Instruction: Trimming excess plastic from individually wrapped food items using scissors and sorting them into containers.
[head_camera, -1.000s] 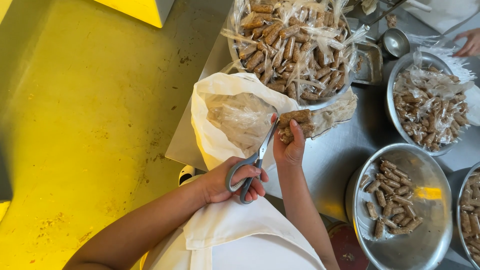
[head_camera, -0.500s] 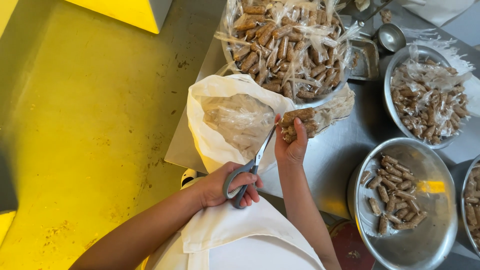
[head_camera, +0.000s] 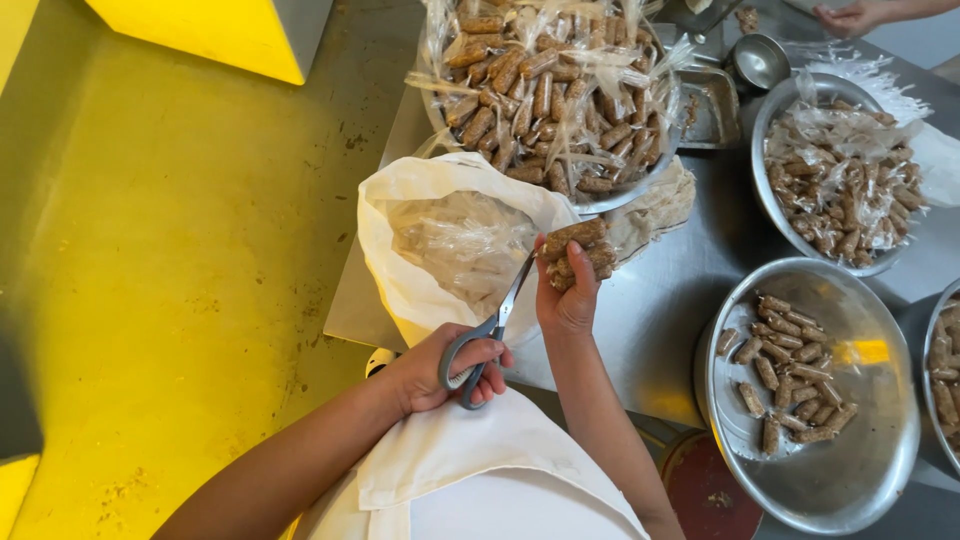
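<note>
My left hand (head_camera: 447, 368) grips grey-handled scissors (head_camera: 492, 328), blades pointing up toward the packet. My right hand (head_camera: 566, 298) holds a small clear-wrapped packet of brown rolls (head_camera: 578, 250) upright beside the blade tips. Both hands hover over the table edge, next to a white cloth bag (head_camera: 400, 270) holding crumpled clear plastic wrappers (head_camera: 462, 243). A white apron covers my lap below.
A large bowl (head_camera: 610, 196) heaped with wrapped brown rolls sits behind the bag. A steel bowl (head_camera: 850, 440) with loose unwrapped rolls is at the right; another bowl (head_camera: 768, 140) of wrapped rolls lies beyond it. Another person's hand (head_camera: 845, 17) is at top right. Yellow floor lies left.
The view has shifted slightly; both hands stay close together, with the scissors' blades still at the packet held in my right hand.
</note>
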